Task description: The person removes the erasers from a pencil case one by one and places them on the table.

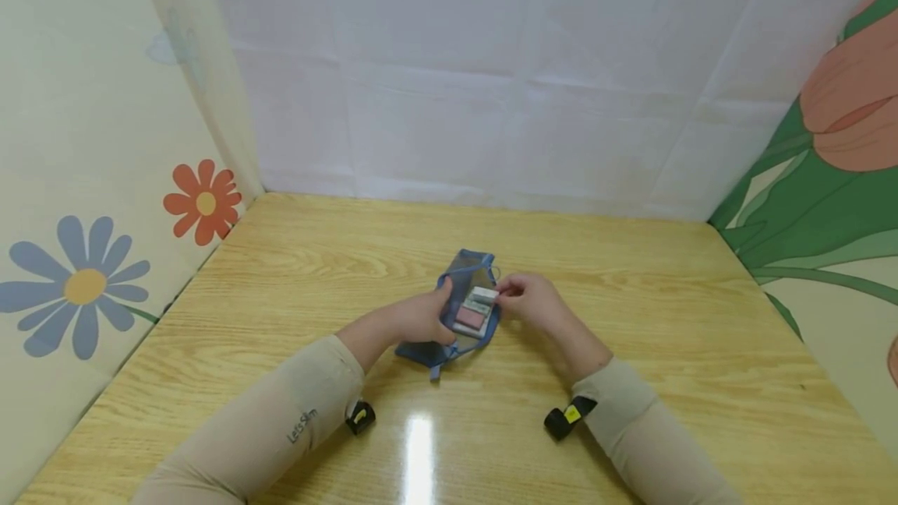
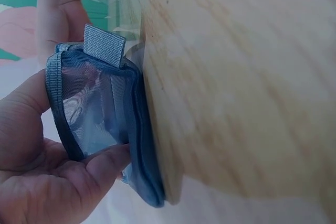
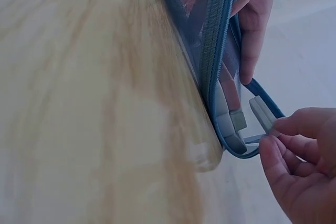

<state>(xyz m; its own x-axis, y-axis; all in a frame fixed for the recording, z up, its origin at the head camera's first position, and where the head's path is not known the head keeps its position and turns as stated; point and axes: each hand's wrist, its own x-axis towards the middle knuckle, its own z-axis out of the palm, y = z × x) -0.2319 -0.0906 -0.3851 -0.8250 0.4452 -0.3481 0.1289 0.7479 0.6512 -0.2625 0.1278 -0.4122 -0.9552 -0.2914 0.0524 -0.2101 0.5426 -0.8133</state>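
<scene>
A blue mesh zipper pouch (image 1: 463,262) lies mid-table with its mouth spread apart. My left hand (image 1: 422,316) grips it by the edges, thumb and fingers on opposite sides of the opening. Between the thumb and fingertips of my right hand (image 1: 533,301) is a small white eraser (image 3: 263,114), pinched by one end at the pouch mouth. A pink eraser (image 1: 470,318) and several pale and greenish blocks (image 3: 238,120) lie inside. In the left wrist view, the near end of the pouch carries a woven tab (image 2: 105,44).
The wood-grain table (image 1: 631,279) extends around both arms. A white cloth (image 1: 477,115) hangs behind it, with flower-printed panels (image 1: 77,146) at the sides. Black wrist cameras (image 1: 559,422) sit under the beige sleeves (image 1: 281,419).
</scene>
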